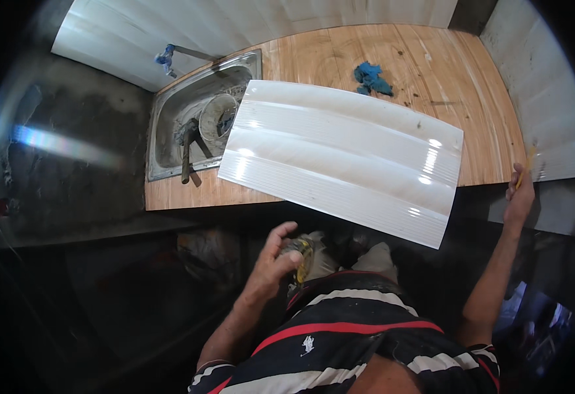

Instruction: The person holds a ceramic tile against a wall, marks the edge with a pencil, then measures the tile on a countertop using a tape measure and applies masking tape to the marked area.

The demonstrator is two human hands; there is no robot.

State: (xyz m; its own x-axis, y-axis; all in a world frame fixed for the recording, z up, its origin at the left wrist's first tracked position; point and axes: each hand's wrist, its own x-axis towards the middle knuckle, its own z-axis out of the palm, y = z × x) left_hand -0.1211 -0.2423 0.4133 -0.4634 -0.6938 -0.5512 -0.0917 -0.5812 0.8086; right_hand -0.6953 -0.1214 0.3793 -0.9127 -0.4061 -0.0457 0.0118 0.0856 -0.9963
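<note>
**A:** So, what is the left hand on?

**B:** It is curled round a small yellow-and-grey object, most likely a tape measure, held close to the body at about six o'clock in the picture, below the counter's front edge. The fingers are bent partway, thumb raised; the grip looks loose rather than clenched.

**A:** And the right hand?

**B:** Out at three o'clock, arm stretched toward the counter's right end. The fingers pinch a thin yellow pencil against the edge there. How tightly, I cannot tell; it is small and near the rim of the view.

**A:** What lies between them?

**B:** A glossy white ribbed panel rests flat on the wooden countertop, skewed, with its lower right corner hanging over the front edge toward the person. Neither hand touches it.

**A:** How far along does it look?

**B:** Early, I judge. The panel appears whole, with no cut or marking that I can see, and the white wall panels at twelve o'clock are already up.

**A:** Anything further out?

**B:** A steel sink at ten o'clock holds a bucket and a long-handled tool; a blue rag sits at one o'clock.
</note>
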